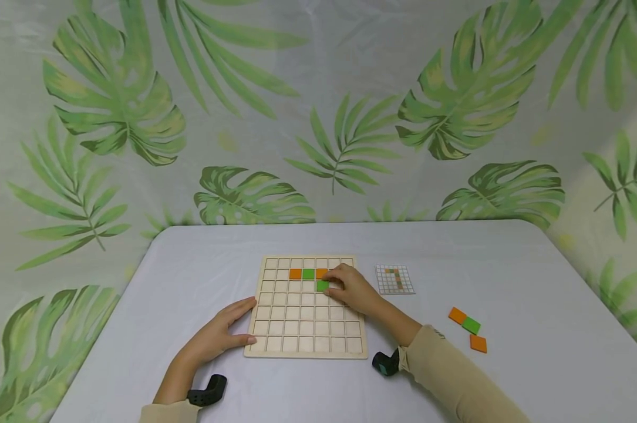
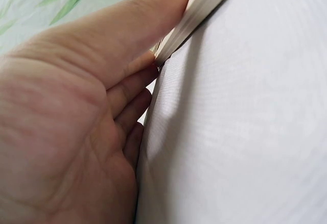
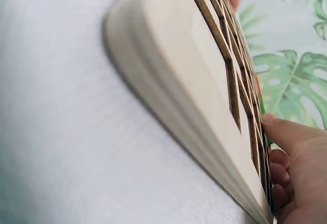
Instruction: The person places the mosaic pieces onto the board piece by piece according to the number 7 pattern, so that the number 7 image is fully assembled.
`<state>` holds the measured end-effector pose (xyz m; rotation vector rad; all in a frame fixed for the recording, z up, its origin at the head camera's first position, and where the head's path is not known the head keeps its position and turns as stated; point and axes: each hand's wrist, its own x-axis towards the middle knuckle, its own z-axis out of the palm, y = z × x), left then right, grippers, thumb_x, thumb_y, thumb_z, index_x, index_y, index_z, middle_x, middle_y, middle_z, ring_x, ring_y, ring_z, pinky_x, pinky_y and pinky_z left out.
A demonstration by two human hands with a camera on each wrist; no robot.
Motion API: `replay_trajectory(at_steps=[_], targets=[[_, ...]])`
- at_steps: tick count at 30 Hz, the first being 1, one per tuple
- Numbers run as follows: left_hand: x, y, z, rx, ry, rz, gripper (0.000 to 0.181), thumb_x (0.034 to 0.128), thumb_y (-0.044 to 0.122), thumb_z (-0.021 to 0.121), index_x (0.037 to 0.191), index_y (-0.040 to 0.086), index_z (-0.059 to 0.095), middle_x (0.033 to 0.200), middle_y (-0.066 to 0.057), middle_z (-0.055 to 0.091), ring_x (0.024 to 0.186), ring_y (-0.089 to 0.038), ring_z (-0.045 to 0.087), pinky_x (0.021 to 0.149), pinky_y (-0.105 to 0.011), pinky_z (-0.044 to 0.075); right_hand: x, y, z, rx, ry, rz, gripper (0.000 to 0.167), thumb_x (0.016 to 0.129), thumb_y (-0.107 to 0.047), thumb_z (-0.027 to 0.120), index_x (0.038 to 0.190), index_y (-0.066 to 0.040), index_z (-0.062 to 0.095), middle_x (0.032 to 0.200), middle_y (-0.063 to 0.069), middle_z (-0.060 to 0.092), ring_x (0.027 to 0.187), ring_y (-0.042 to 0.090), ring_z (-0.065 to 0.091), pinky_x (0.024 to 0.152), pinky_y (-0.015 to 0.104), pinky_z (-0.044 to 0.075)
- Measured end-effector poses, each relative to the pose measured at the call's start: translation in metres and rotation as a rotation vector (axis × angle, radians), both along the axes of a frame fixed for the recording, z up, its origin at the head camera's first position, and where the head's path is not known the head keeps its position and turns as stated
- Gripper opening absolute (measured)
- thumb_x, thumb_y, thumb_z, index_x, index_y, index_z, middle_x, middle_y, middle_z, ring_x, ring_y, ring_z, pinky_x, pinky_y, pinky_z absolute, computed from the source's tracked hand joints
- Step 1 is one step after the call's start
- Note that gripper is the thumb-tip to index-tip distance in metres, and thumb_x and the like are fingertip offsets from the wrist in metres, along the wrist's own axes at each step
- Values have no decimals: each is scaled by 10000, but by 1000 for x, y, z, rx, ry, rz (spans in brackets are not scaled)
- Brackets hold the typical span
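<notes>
A square wooden grid board [image 1: 306, 348] lies on the table. In its upper part an orange tile [image 1: 295, 274], a green tile [image 1: 308, 274] and another orange tile [image 1: 320, 273] form a row. Below the last one is a second green tile [image 1: 322, 286], pinched at its right side between thumb and forefinger of my right hand [image 1: 352, 289]. My left hand [image 1: 218, 336] steadies the board's left edge, thumb near the lower corner and fingers extended. In the left wrist view that thumb [image 2: 148, 12] rests over the wooden edge. The right wrist view largely hides the tiles behind the board's grid.
A small printed pattern card [image 1: 395, 279] lies right of the board. Farther right are two loose orange tiles, one upper [image 1: 458, 315] and one lower [image 1: 478, 343], with a loose green tile [image 1: 471, 326] between them. A leaf-patterned cloth [image 1: 344, 147] hangs behind the white table [image 1: 429, 247].
</notes>
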<state>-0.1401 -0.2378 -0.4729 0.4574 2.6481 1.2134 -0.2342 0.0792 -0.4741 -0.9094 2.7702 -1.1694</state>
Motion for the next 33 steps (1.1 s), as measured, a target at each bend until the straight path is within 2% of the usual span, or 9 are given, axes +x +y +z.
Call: replay_trajectory(at_steps=[7, 14, 20, 25, 33], targets=[[0, -1, -2, 9, -1, 4, 837, 701, 374, 732, 1396, 111, 346, 1436, -91, 283, 1316, -327, 184, 1022, -528, 168, 0, -1, -2, 5, -25, -2, 310, 795, -215, 697, 1083, -111, 645, 982, -19, 541, 838, 97, 474, 714, 272, 415], [-1, 0, -4, 5, 4, -1, 839, 705, 393, 724, 1399, 120, 340, 1438, -77, 280, 1318, -319, 181, 1024, -525, 165, 9, 10, 12, -90, -106, -20, 437, 806, -201, 688, 1203, -74, 557, 1108, 30, 525, 989, 178, 498, 836, 343, 433], [0, -1, -2, 8, 2, 4, 839, 703, 394, 726, 1397, 120, 344, 1438, -82, 280, 1318, -323, 180, 1023, -531, 161, 18, 31, 32, -111, -58, -19, 497, 804, -285, 677, 1231, -79, 528, 1206, 18, 507, 1073, 292, 486, 878, 437, 416], [1, 0, -1, 4, 6, 5, 833, 705, 395, 724, 1397, 124, 347, 1439, -82, 278, 1318, -325, 177, 1022, -535, 158, 32, 61, 44, -79, 18, -71, 520, 787, -278, 698, 1239, -86, 527, 1233, 20, 504, 1124, 262, 463, 898, 462, 397], [1, 0, -1, 3, 4, 5, 830, 710, 398, 721, 1398, 128, 344, 1438, -73, 281, 1320, -309, 182, 1025, -524, 162, 54, 122, 44, -45, 138, -146, 530, 760, -229, 721, 1234, -93, 527, 1217, 22, 507, 1131, 262, 458, 883, 453, 399]])
